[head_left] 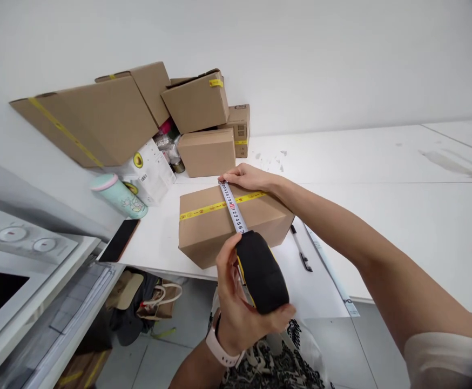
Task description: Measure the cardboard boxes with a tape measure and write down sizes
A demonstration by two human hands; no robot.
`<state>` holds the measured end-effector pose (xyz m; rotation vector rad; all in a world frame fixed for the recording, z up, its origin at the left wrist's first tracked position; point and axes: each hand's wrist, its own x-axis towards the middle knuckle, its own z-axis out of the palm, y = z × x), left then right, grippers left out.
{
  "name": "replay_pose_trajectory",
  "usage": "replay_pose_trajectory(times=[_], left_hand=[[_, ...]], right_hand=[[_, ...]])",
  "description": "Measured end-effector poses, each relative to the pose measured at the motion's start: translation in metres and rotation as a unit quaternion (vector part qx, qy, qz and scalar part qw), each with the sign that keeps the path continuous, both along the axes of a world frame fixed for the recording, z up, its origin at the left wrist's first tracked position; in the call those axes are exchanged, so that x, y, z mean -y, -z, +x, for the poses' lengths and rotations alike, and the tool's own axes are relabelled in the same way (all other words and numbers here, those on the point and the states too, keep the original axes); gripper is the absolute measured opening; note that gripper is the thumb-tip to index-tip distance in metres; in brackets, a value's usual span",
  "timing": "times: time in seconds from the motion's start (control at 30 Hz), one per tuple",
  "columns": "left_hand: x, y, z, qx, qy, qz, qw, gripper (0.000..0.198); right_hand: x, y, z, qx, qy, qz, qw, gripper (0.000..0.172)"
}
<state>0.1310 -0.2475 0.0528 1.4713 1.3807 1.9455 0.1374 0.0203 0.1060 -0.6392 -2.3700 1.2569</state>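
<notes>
At the table's (pixel 390 216) front edge, head view: closed, taped cardboard box (pixel 199 235). Left hand (pixel 238 321), grip clamped around tape measure (pixel 262 275) case; right hand (pixel 248 175), grip pinched on the end of the blade (pixel 235 210) at the box's far top edge. Blade out, laid across the top; this span looks mid-measure. Pen (pixel 301 251) lies on paper (pixel 287 286), no writing visible there; recording probably left.

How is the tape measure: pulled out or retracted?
Pulled out: numbered blade stretches from the black case across the box to the right hand.
</notes>
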Motion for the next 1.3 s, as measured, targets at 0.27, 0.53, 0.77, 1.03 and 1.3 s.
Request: replay_pose_trajectory(times=[0.27, 0.53, 0.77, 1.03, 1.3], left_hand=[[0.013, 0.018, 0.021, -0.034, 0.003, -0.008, 0.999, 0.104], [0.015, 0.028, 0.024, -0.025, 0.006, 0.019, 1.000, 0.109], [0.013, 0.029, 0.026, -0.003, 0.011, 0.026, 1.000, 0.103], [0.011, 0.031, 0.025, -0.004, 0.010, 0.043, 0.999, 0.104], [0.015, 0.031, 0.012, -0.004, 0.063, 0.017, 0.998, 0.106]], right_hand=[[-0.002, 0.009, -0.005, -0.005, -0.001, -0.023, 1.000, 0.026], [-0.005, 0.013, -0.011, -0.007, -0.011, -0.010, 1.000, 0.019], [-0.002, 0.010, -0.010, -0.001, -0.005, -0.016, 1.000, 0.017], [-0.002, 0.008, -0.009, 0.000, -0.009, -0.021, 1.000, 0.015], [0.001, -0.001, 0.003, -0.121, 0.024, -0.124, 0.985, 0.014]])
